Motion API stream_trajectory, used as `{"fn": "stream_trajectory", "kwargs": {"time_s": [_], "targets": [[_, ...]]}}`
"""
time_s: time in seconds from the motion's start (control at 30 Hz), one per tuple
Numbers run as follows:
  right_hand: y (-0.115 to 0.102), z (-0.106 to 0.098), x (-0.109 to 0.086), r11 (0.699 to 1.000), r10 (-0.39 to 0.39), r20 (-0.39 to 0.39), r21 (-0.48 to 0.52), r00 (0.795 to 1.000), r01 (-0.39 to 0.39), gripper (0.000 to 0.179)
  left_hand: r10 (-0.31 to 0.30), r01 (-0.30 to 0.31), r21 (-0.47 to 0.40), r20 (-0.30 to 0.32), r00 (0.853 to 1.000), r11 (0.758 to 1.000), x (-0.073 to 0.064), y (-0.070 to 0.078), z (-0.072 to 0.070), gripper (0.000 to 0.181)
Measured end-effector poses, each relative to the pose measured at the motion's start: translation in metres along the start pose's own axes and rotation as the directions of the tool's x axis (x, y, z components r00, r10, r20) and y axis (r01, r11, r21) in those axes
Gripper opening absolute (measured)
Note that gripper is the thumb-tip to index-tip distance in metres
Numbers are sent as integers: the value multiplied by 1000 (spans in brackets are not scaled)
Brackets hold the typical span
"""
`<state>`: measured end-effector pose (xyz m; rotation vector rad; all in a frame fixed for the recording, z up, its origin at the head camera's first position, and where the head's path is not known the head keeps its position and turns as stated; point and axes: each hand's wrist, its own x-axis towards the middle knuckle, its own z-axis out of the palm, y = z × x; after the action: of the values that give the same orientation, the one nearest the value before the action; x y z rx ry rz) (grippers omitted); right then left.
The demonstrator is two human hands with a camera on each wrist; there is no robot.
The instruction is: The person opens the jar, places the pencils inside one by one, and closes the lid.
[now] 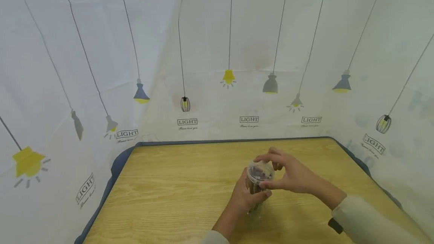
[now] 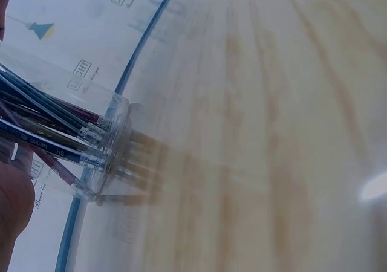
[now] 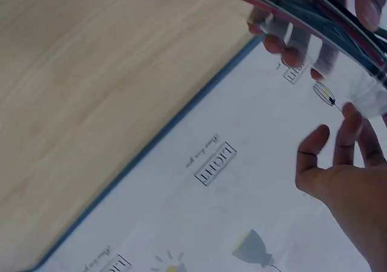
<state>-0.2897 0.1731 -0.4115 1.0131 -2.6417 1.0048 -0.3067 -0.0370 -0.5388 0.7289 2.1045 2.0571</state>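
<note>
A clear plastic container (image 2: 66, 84) with several pencils (image 2: 42, 142) inside stands at the tabletop, its base close to the wood. My left hand (image 1: 242, 198) wraps around its side, thumb across the front in the head view. On top is a clear round lid (image 1: 260, 171). My right hand (image 1: 294, 171) pinches the lid's rim, with the thumb on the near side and the index finger across the far side. The right wrist view shows this right hand (image 3: 344, 178) with bent fingers at the container's top end. Pencil ends with metal bands point towards the base.
A light wood-grain table (image 1: 169, 183) spreads around the hands, with a dark blue edge (image 1: 217, 142) along its back and sides. White sheeting (image 1: 210, 40) printed with hanging lamps and the word LIGHT stands behind and at both sides.
</note>
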Motion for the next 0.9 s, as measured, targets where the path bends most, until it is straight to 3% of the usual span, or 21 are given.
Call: {"fn": "stream_trajectory", "kwargs": {"time_s": [0.27, 0.5, 0.63, 0.77, 0.9], "targets": [[-14, -15, 17, 997, 42, 204, -71, 978, -28, 70, 17, -16, -30, 41, 999, 999, 0, -4, 0, 84], [-20, -15, 29, 986, 112, 248, -146, 962, -77, 66, 10, -7, -54, 56, 998, 999, 2, -3, -1, 79], [-25, -8, 32, 968, 172, 216, -217, 961, -124, 63, 9, -5, -56, 74, 997, 998, 3, -2, -1, 79], [-31, 2, 31, 931, 213, 119, -325, 970, -165, 62, 23, -23, -3, 68, 997, 1000, 2, 0, -1, 72], [-33, 13, 26, 892, 179, 8, -423, 984, -159, 62, 41, -42, 38, 42, 998, 998, 2, -1, 0, 70]]}}
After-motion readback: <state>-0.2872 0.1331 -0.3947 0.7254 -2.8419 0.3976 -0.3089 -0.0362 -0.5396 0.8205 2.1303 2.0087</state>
